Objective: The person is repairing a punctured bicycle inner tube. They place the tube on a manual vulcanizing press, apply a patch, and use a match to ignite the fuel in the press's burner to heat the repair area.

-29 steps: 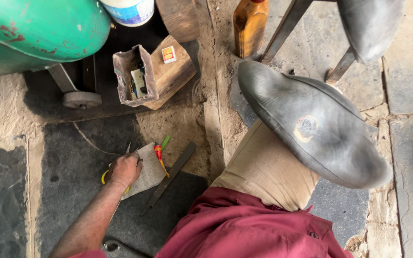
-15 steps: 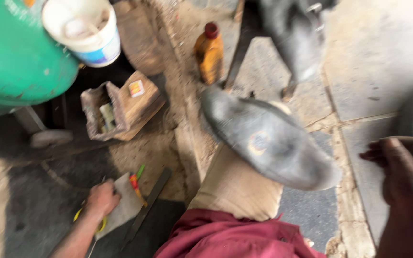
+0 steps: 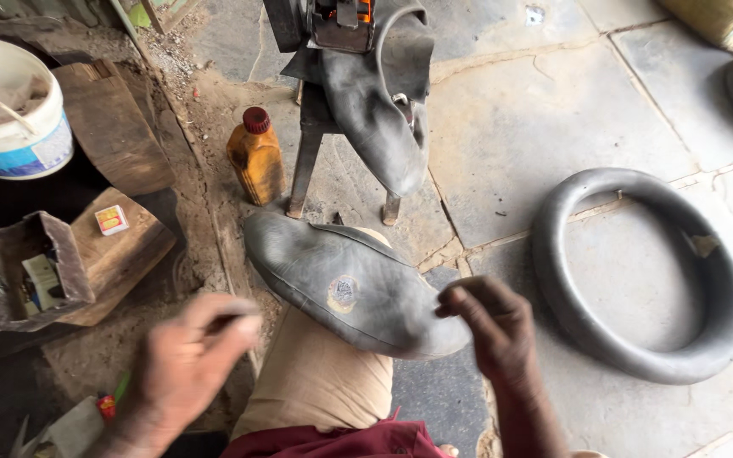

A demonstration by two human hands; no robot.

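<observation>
Head view: right hand (image 3: 492, 326) fingers pinch the near end of the patched grey rubber inner tube (image 3: 345, 284), draped lengthwise leftward over the knee; left hand (image 3: 184, 360), blurred, fingers curled, grip unclear, lower left

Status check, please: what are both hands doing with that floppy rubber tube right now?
Right hand pinches the edge of the grey deflated rubber inner tube draped over the knee. Left hand blurred, fingers curled, grip unclear. Nothing blocking the tube.
</observation>
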